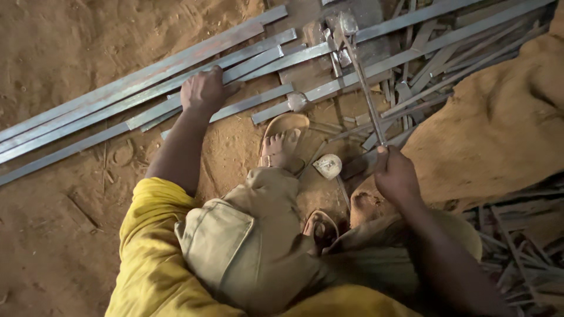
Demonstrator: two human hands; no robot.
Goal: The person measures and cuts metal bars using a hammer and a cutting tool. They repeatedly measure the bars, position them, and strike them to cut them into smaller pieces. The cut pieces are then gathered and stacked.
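Nearest the camera are the person's yellow sleeves (147, 258) and khaki trousers (247, 246), the knees bent over sandy ground. One sandalled foot (283, 147) points away from the body, and the toe of a second sandal (320, 226) shows beneath the folded leg. Just right of the forward foot lies a small pale rounded lump (328, 165) on the dirt. The right hand (395, 176) is closed tight around the lower end of a hammer's thin metal handle (367, 94), which rises away from the body at a slight lean to the left; the hammer head (342, 24) sits at the far end, above the clutter of metal near the top of the view. The left hand (202, 91) reaches forward on an outstretched arm and presses palm down, fingers curled over a long flat grey metal strip (176, 103) in a sheaf of similar strips (88, 114) that run diagonally across the sand from lower left to upper right. Beyond the hammer handle, shorter metal offcuts (423, 64) lie crossed and heaped in a loose pile. To the right a brown sacking-covered mound (499, 123) rises beside the pile, with more thin scrap strips (517, 246) below it at the right edge.
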